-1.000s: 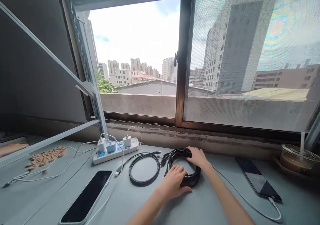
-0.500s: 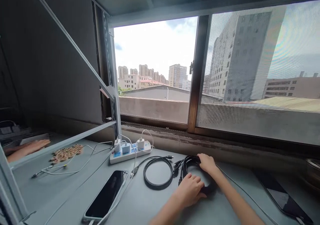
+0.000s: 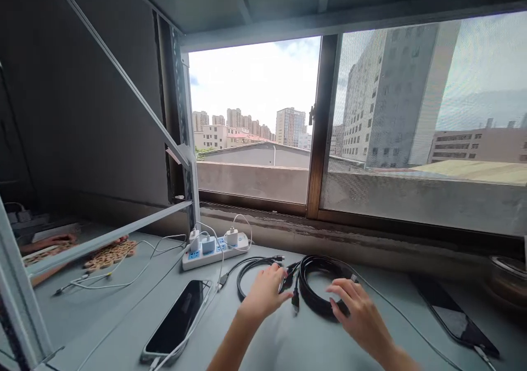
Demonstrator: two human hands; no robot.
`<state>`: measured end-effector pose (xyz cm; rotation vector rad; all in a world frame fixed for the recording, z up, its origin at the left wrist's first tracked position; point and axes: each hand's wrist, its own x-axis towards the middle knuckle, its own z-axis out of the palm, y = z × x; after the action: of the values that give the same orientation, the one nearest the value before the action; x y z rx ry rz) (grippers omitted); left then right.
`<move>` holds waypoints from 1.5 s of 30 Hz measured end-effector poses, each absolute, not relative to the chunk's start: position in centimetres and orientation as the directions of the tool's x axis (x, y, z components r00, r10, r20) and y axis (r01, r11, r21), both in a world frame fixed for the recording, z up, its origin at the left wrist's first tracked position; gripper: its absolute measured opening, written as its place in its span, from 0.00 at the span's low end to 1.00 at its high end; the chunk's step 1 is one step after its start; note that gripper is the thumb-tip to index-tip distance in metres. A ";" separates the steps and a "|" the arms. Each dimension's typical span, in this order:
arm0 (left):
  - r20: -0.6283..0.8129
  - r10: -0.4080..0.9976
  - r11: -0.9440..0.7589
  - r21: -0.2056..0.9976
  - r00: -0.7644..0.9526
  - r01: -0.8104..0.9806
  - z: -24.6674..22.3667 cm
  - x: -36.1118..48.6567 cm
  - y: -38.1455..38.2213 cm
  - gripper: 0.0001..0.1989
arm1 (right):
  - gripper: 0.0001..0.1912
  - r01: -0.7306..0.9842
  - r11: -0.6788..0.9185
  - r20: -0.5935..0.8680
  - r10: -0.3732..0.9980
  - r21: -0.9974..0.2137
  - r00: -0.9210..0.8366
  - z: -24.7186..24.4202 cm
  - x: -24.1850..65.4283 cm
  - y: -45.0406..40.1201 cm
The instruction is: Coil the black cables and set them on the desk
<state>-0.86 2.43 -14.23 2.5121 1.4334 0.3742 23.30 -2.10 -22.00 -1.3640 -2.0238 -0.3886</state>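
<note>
Two coils of black cable lie side by side on the grey table. My left hand [image 3: 267,291] is over the right part of the smaller left coil [image 3: 242,276], fingers apart, and hides much of it. At the lower right edge of the thicker right coil [image 3: 305,288] is my right hand [image 3: 357,308], its thumb and fingers spread with nothing gripped. Black plugs [image 3: 295,299] rest between the two coils.
A power strip [image 3: 214,256] with white chargers stands by the window sill. A phone [image 3: 179,319] lies left, another dark device [image 3: 457,319] right. White cables cross the table [image 3: 123,338]. Another person's hand [image 3: 57,242] is beyond the shelf frame, near brown pieces [image 3: 109,254].
My left hand has moved left from the right coil to the left one. My right hand has come off the right coil's top and down toward its lower right edge. The other person's hand has shifted.
</note>
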 end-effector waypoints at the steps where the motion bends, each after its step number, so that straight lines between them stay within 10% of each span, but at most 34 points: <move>1: 0.064 0.901 -0.428 0.296 0.429 0.854 -14.4 -2.0 2.6 0.14 | 0.09 0.881 0.463 0.702 0.660 -0.098 -0.269 -23.0 23.4 -2.7; 11: 0.020 0.927 -0.368 0.247 0.375 0.896 -18.0 -3.9 3.5 0.01 | 0.07 0.805 0.489 0.703 0.699 -0.337 -0.130 -25.3 23.9 -4.1; 16: 0.220 0.928 -0.366 0.397 0.300 0.842 -18.1 -3.5 4.7 0.13 | 0.08 0.788 0.507 0.698 0.702 -0.349 -0.142 -25.5 23.9 -3.6; 20: 0.491 0.871 -0.406 0.754 -0.032 0.516 -17.3 -2.9 5.0 0.19 | 0.09 0.787 0.498 0.677 0.722 -0.364 -0.143 -25.5 24.1 -3.8; 30: 0.441 0.896 -0.442 0.870 -0.054 -0.220 -10.5 0.7 0.5 0.25 | 0.06 0.772 0.629 0.746 0.559 -0.097 -0.362 -20.0 23.6 -4.1; 38: 0.533 0.841 -0.466 0.801 0.091 -0.376 -3.4 5.9 -2.1 0.21 | 0.17 0.637 0.569 0.678 0.729 -0.520 -0.098 -4.5 16.9 -6.6; 45: 0.518 0.841 -0.390 0.781 0.157 -0.488 -0.5 6.7 -3.3 0.19 | 0.14 0.283 0.682 0.693 0.717 -0.675 -0.074 -1.4 16.1 -6.5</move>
<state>6.72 -3.29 -0.52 1.3074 0.3857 1.5019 16.05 -6.47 -1.37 -0.8238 -1.6546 0.4357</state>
